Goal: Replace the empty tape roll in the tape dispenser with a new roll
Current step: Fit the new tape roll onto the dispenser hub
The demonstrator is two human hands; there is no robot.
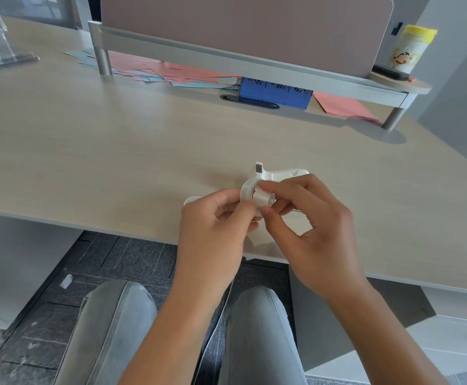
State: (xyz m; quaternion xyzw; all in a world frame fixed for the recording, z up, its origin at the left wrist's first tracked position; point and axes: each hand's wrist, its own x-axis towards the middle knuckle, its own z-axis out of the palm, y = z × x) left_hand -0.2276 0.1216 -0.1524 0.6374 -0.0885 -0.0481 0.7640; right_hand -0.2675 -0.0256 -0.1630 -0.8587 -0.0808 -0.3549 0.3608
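A white tape dispenser [278,174] lies on the light wooden desk [115,151] near its front edge, its metal cutter pointing up and away from me. In front of it both hands meet on a small white tape roll [250,194]. My left hand [215,226] pinches the roll from the left. My right hand [307,226] grips a white hub piece [263,197] at the roll's centre with thumb and forefinger. Another white round piece [190,200] peeks out on the desk behind my left hand, mostly hidden.
Pink and blue paper sheets [177,72] lie under a raised shelf [254,62] at the back, beside a blue box [275,93]. A yellow-lidded canister [411,48] stands on the shelf's right end. A drawer unit [449,329] sits lower right; my knees are under the desk edge.
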